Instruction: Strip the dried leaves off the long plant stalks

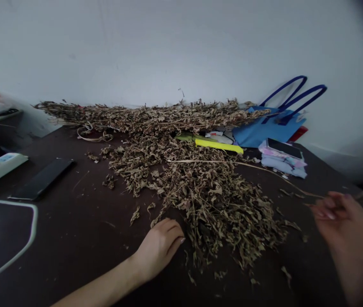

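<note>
A thin dry stem (207, 161) stretches from the leaf pile (220, 200) to my right hand (344, 217), pinched there. My left hand (162, 243) curls at the pile's edge; I can't tell whether it grips anything. Beyond, a blue bag (261, 131) with 2 handles sits on the bench (85, 230).

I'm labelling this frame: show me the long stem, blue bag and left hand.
Long stem (245, 164), head view: middle stretch.
Blue bag (260, 131), head view: front panel.
Left hand (162, 238), head view: its back.
</note>
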Motion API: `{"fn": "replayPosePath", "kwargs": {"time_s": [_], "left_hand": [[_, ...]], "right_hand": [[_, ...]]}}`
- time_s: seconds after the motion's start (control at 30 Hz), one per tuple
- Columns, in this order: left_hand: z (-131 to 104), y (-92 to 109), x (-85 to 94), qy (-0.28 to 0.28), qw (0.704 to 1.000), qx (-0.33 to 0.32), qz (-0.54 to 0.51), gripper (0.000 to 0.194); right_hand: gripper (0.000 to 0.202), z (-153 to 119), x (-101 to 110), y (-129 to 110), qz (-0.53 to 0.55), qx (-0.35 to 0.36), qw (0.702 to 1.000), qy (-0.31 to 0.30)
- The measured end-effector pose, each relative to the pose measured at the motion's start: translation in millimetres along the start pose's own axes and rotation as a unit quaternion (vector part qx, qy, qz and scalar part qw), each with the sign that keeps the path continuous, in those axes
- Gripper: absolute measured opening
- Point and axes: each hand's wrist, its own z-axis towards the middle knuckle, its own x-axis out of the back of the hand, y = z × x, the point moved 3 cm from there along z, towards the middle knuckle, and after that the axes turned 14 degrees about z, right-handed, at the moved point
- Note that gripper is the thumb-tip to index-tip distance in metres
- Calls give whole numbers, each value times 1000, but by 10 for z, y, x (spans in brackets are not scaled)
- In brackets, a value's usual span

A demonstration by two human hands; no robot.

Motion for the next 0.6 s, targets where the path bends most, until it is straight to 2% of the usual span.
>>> {"fn": "replayPosePath", "kwargs": {"time_s": [0.07, 0.1, 0.2, 0.33, 0.47, 0.6], "left_hand": [[1, 5, 3, 2, 1000, -3, -2, 17], [1, 5, 3, 4, 1000, -3, -2, 17], [-1, -1, -6, 4, 1000, -2, -5, 18], [-5, -13, -22, 2, 1000, -2, -10, 18], [-9, -23, -35, 0, 1000, -3, -9, 18], [-12, -34, -47, -3, 1000, -5, -8, 17]], "right_hand": [[19, 35, -146, -100, 152, -32, 988, -29], [17, 56, -233, -145, 176, -37, 983, -46], [17, 126, -567, -238, 116, -25, 982, -144], [34, 278, -1083, -161, 48, -44, 963, -262], [43, 479, -1559, 97, -30, -36, 947, -316], [31, 577, -1907, 372, -123, -30, 928, -350]]}}
